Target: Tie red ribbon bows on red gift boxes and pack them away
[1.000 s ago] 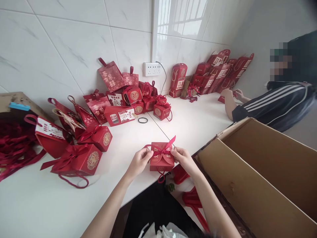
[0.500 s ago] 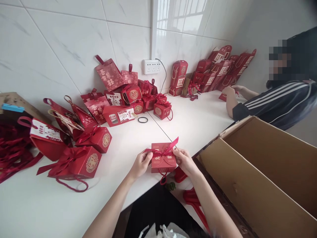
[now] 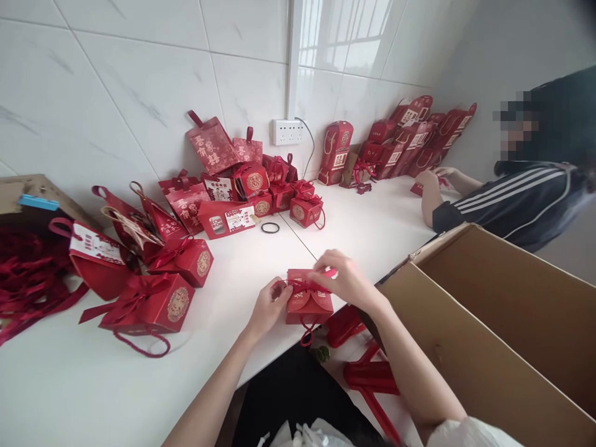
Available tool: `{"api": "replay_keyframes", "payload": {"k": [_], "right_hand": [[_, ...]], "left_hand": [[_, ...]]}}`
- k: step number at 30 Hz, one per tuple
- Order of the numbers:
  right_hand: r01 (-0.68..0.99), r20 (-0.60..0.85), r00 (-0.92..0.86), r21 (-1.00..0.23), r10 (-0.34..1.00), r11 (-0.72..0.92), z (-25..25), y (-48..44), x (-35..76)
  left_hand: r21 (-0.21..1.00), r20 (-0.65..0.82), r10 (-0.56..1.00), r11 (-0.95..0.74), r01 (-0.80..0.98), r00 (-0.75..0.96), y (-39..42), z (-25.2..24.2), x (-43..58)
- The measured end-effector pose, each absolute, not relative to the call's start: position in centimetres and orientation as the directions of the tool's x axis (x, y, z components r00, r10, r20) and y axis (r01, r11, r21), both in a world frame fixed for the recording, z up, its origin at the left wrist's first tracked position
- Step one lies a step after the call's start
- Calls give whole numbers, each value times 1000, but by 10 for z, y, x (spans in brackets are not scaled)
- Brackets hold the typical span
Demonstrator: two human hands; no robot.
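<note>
At six o'clock, near the table [image 3: 223, 310] edge, the box [image 3: 310, 305] is seated; its ribbon [image 3: 302, 285] is pinched at nine by the left hand [image 3: 267, 307] and, seemingly, at two by the right hand [image 3: 345, 282].

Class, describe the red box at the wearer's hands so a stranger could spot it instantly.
Find the white table along the tiled wall. At its near edge, left of the open cardboard carton, is a red box. Unlike the boxes farther back, it has the wearer's left hand and right hand at its ribbon.
</note>
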State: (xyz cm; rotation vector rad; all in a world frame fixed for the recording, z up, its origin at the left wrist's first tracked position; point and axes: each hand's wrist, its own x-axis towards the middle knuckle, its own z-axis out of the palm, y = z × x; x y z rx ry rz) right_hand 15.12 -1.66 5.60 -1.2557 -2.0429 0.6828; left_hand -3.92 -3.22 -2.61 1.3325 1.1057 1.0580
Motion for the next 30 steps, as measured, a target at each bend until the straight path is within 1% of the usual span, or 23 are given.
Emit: {"api": "replay_keyframes", "payload": {"k": [2, 3, 5, 7, 9, 14, 16, 19, 23, 27, 30], "right_hand": [[621, 139, -523, -614, 841, 487, 62, -9, 135], [641, 75, -566, -586, 821, 496, 62, -5, 129], [663, -21, -597, -576, 802, 479, 61, 2, 122], [656, -72, -601, -613, 796, 440, 58, 6, 122], [638, -81, -583, -662, 809, 393, 55, 9, 125], [536, 4, -460, -796, 888, 282, 46, 14, 131], [478, -6, -441, -848, 898, 229, 44, 17, 132], [439, -23, -423, -880, 906, 182, 41, 22, 131], [445, -31, -387, -882, 922, 157, 39, 29, 128], [441, -48, -450, -880, 892, 176, 40, 36, 130], [361, -71, -561, -918, 824, 167, 42, 41, 138]], "left_hand": [[992, 38, 990, -55, 114, 139, -34, -22, -39], [987, 49, 991, -67, 146, 124, -35, -20, -39], [978, 56, 993, -76, 196, 106, -37, -17, -40], [972, 58, 994, -78, 224, 96, -39, -15, -41], [965, 77, 993, -96, 243, 85, -40, -15, -41], [915, 207, 976, -217, 340, 66, -41, -14, -41], [866, 285, 952, -307, 395, 115, -40, -11, -40], [763, 388, 891, -455, 460, 237, -40, -3, -39], [644, 439, 822, -569, 511, 362, -38, 3, -37], [621, 442, 806, -592, 514, 394, -37, 3, -34], [632, 434, 810, -585, 508, 394, -36, 1, -33]]}}
